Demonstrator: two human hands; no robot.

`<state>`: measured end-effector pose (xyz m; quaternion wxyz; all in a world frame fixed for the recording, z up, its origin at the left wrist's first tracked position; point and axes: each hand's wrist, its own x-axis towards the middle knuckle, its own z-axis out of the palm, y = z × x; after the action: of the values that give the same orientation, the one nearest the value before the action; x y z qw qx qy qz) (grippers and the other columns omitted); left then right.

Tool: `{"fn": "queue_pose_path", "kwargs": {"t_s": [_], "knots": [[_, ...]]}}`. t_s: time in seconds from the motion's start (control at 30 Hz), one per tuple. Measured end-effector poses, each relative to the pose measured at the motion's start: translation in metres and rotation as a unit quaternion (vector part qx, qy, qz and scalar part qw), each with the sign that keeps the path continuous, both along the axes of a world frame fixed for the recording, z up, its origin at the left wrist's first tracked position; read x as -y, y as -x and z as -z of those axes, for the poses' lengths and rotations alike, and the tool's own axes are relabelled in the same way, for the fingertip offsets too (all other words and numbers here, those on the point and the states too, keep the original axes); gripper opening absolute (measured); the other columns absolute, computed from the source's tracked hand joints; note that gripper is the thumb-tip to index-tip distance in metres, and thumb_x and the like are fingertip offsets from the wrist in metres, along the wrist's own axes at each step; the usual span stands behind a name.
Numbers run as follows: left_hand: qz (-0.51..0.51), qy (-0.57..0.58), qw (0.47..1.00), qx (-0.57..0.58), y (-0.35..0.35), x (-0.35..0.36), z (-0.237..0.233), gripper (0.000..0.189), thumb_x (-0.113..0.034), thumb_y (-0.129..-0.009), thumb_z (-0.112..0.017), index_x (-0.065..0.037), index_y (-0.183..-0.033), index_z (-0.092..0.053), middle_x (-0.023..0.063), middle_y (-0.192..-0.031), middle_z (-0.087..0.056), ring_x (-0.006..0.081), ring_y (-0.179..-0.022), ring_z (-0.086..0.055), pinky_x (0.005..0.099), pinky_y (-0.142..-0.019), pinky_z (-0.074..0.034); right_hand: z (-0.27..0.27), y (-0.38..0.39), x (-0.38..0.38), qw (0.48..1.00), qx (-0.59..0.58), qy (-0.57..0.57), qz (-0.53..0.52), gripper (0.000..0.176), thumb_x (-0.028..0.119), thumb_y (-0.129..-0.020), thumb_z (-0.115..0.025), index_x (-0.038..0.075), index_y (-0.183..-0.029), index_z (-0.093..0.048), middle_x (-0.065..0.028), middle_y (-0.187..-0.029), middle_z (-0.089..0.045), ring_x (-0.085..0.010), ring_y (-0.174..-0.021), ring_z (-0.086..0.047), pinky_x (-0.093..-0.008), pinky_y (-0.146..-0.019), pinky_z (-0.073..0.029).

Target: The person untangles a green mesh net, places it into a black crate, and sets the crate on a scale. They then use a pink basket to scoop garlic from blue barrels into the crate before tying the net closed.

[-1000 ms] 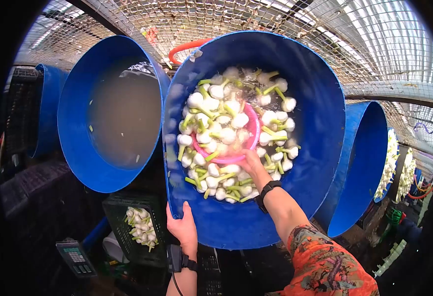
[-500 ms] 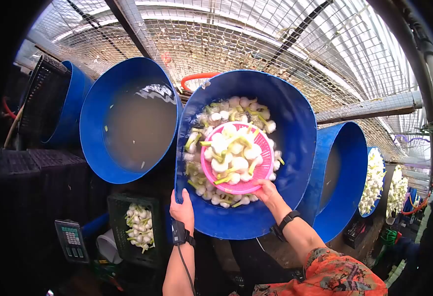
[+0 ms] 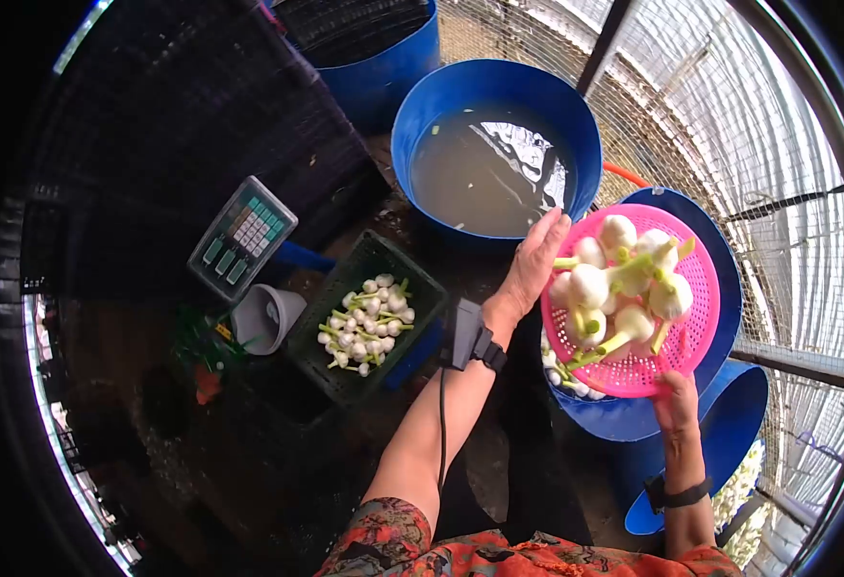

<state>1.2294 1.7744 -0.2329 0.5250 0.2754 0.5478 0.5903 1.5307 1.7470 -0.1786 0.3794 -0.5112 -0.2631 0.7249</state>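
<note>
At the left of the frame, a flat rectangular keypad (image 3: 244,238) with a grey border and rows of small keys sits at an angle. Just below and right of it, a smooth, pale round bucket (image 3: 287,306) tilts on its side. Next comes a dark green crate (image 3: 321,370) of rigid plastic, holding a heap of rounded white garlic bulbs (image 3: 369,322) with stubby green stems. Above, at upper centre, a round blue tub (image 3: 405,120) holds murky brown water with bright, jagged reflections.

Right of centre, the person's left hand (image 3: 534,260) is flat and open, fingers nearly straight, at the left rim of a pink basket (image 3: 703,313); whether it touches cannot be told. The basket, a shallow plastic bowl pierced with small holes, is right of centre and carries plump, glossy bulbs (image 3: 624,279) with thick green stalks. The right hand (image 3: 675,401) is closed on its lower rim. Behind the basket stands a second blue tub (image 3: 720,252), more garlic showing at its lower left. At lower right is another curved blue tub (image 3: 744,399); wire mesh (image 3: 758,226) runs along the right side.
</note>
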Motion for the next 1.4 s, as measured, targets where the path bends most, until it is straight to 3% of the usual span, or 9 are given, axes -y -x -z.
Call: {"fn": "queue_pose_path", "kwargs": {"t_s": [0.2, 0.3, 0.47, 0.8, 0.93, 1.0, 1.1, 1.23, 1.4], "knots": [[-0.079, 0.019, 0.995, -0.065, 0.180, 0.128, -0.039, 0.079, -0.066, -0.090, -0.029, -0.001, -0.129, -0.051, 0.0113, -0.127, -0.054, 0.0213, -0.121, -0.046, 0.0358, -0.106, -0.027, 0.031, 0.176, 0.016, 0.972, 0.089, -0.168, -0.141, 0.052, -0.012, -0.069, -0.050, -0.001, -0.120, -0.052, -0.0055, -0.106, -0.060, -0.0140, -0.094, -0.058, -0.0265, -0.080, -0.047], [-0.177, 0.100, 0.979, -0.025, 0.252, 0.200, 0.001, 0.081, -0.069, -0.087, -0.033, -0.003, -0.130, -0.051, 0.0110, -0.132, -0.052, 0.0208, -0.124, -0.043, 0.0363, -0.108, -0.022, 0.050, 0.271, 0.040, 0.901, 0.044, -0.377, -0.211, 0.070, -0.019, -0.079, -0.046, 0.005, -0.143, -0.031, -0.0164, -0.148, -0.028, -0.0227, -0.133, -0.032, -0.0288, -0.106, -0.030], [-0.249, 0.033, 0.963, 0.102, 0.295, 0.264, 0.028, 0.076, -0.065, -0.091, -0.024, -0.005, -0.133, -0.047, 0.0068, -0.137, -0.046, 0.0201, -0.126, -0.040, 0.0354, -0.108, -0.023, 0.110, 0.362, 0.054, 0.785, 0.032, -0.586, -0.200, 0.053, -0.008, -0.077, -0.062, 0.004, -0.128, -0.053, -0.0310, -0.143, -0.028, -0.0367, -0.130, -0.038, -0.0349, -0.103, -0.037], [-0.239, -0.046, 0.956, 0.162, 0.252, 0.238, 0.030, 0.067, -0.054, -0.097, -0.022, -0.003, -0.137, -0.040, 0.0111, -0.138, -0.044, 0.0223, -0.130, -0.037, 0.0346, -0.110, -0.020, 0.063, 0.305, 0.021, 0.703, 0.160, -0.688, -0.085, 0.048, 0.003, -0.070, -0.071, 0.004, -0.117, -0.061, -0.0353, -0.133, -0.039, -0.0401, -0.121, -0.049, -0.0375, -0.093, -0.046], [-0.181, 0.099, 0.975, 0.085, 0.146, 0.175, 0.063, 0.066, -0.057, -0.093, -0.032, -0.008, -0.135, -0.044, 0.0104, -0.137, -0.045, 0.0225, -0.130, -0.037, 0.0430, -0.110, -0.015, 0.053, 0.140, -0.032, 0.803, 0.135, -0.562, 0.148, 0.057, -0.006, -0.078, -0.057, 0.002, -0.133, -0.046, -0.0285, -0.141, -0.034, -0.0355, -0.133, -0.034, -0.0429, -0.106, -0.033], [-0.116, 0.167, 0.975, 0.090, 0.081, 0.139, 0.070, 0.060, -0.052, -0.094, -0.040, -0.007, -0.134, -0.045, 0.0116, -0.134, -0.047, 0.0230, -0.128, -0.040, 0.0365, -0.110, -0.021, 0.064, 0.035, -0.064, 0.642, 0.518, -0.560, 0.080, 0.065, -0.011, -0.075, -0.051, 0.007, -0.136, -0.043, -0.0278, -0.144, -0.029, -0.0376, -0.134, -0.032, -0.0431, -0.103, -0.038], [0.004, 0.174, 0.984, -0.041, -0.007, 0.091, 0.087, 0.060, -0.048, -0.091, -0.049, -0.006, -0.134, -0.045, 0.0147, -0.131, -0.050, 0.0253, -0.124, -0.044, 0.0379, -0.105, -0.028, 0.115, -0.066, -0.096, 0.636, 0.707, -0.305, 0.043, 0.083, -0.004, -0.073, -0.056, 0.033, -0.143, -0.031, -0.0284, -0.146, -0.022, -0.0439, -0.132, -0.030, -0.0448, -0.096, -0.044], [0.061, 0.208, 0.937, -0.273, -0.088, 0.047, 0.130, 0.063, -0.038, -0.084, -0.063, -0.004, -0.132, -0.042, 0.0238, -0.125, -0.049, 0.0350, -0.117, -0.049, 0.0404, -0.097, -0.040, 0.195, -0.124, -0.105, 0.556, 0.821, -0.086, -0.098, 0.085, 0.016, -0.074, -0.067, 0.042, -0.143, -0.024, -0.0265, -0.149, -0.013, -0.0450, -0.136, -0.021, -0.0443, -0.099, -0.043], [-0.002, 0.240, 0.877, -0.416, -0.115, 0.031, 0.133, 0.054, -0.030, -0.080, -0.069, -0.007, -0.124, -0.049, 0.0184, -0.113, -0.059, 0.0358, -0.102, -0.059, 0.0420, -0.086, -0.047, 0.259, -0.164, -0.113, 0.679, 0.726, 0.039, -0.097, 0.081, 0.014, -0.077, -0.062, 0.043, -0.143, -0.024, -0.0308, -0.147, -0.017, -0.0457, -0.126, -0.039, -0.0424, -0.098, -0.042]]}}
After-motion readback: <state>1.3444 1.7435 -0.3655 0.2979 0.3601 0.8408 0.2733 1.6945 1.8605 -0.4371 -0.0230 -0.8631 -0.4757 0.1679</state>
